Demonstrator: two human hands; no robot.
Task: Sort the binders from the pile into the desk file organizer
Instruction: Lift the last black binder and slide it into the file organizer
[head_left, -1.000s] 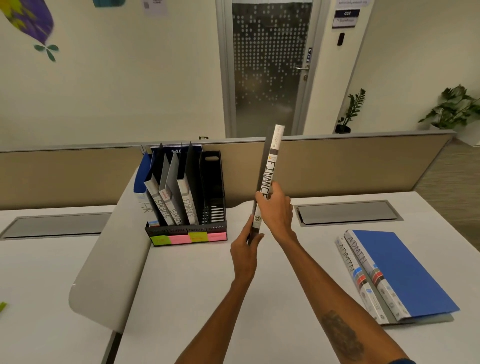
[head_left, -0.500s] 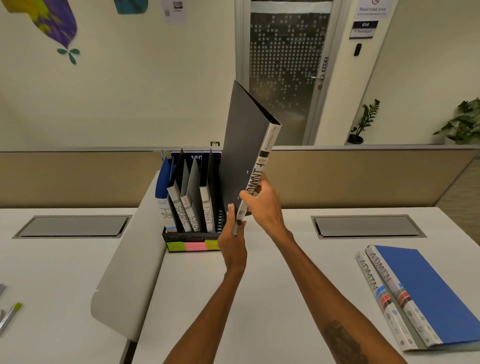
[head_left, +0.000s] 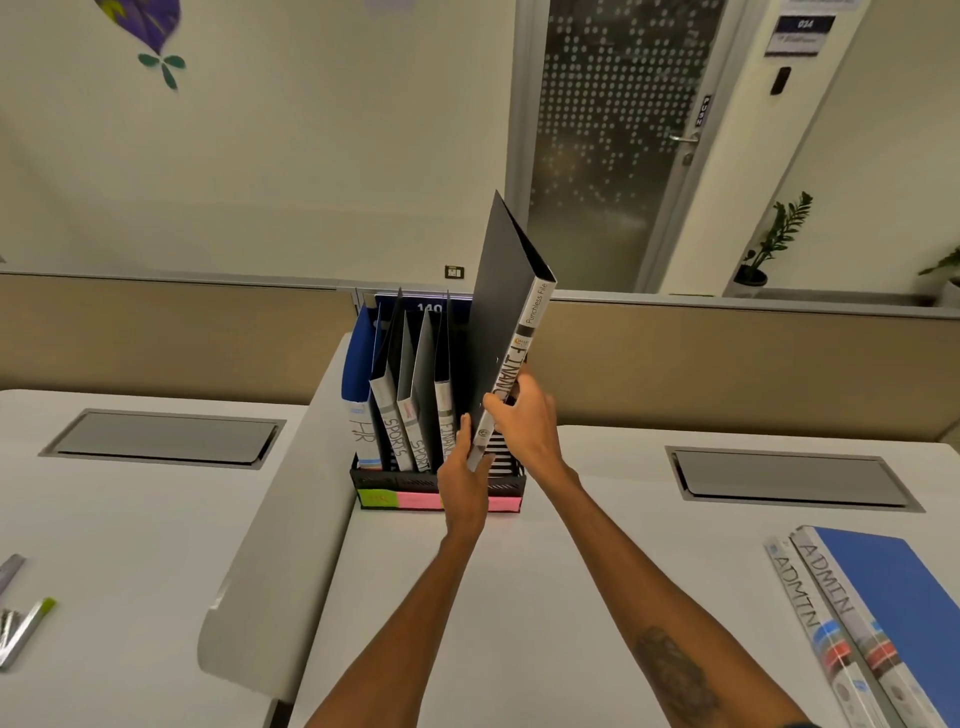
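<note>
A black binder (head_left: 501, 306) with a white spine reading FINANCE tilts over the right end of the black desk file organizer (head_left: 379, 477). My right hand (head_left: 524, 423) grips its spine near the middle. My left hand (head_left: 462, 467) holds its lower end. Its bottom corner is just above the organizer's right slots. The organizer holds a blue HR binder (head_left: 358, 384), two SPORTS binders (head_left: 389, 415) and another FINANCE binder (head_left: 445, 410). Two binders marked ADMIN (head_left: 878, 613), the top one blue, lie flat at the right.
A curved white divider panel (head_left: 275, 545) stands left of the organizer. Grey cable hatches (head_left: 161, 439) (head_left: 789, 478) are set in the white desks. A beige partition (head_left: 727, 358) runs along the back. Pens (head_left: 26, 629) lie at the far left.
The FINANCE binder has moved left from mid-desk toward the organizer and turned its black cover to me. It has dropped lower over the right slots, both hands still holding it.
</note>
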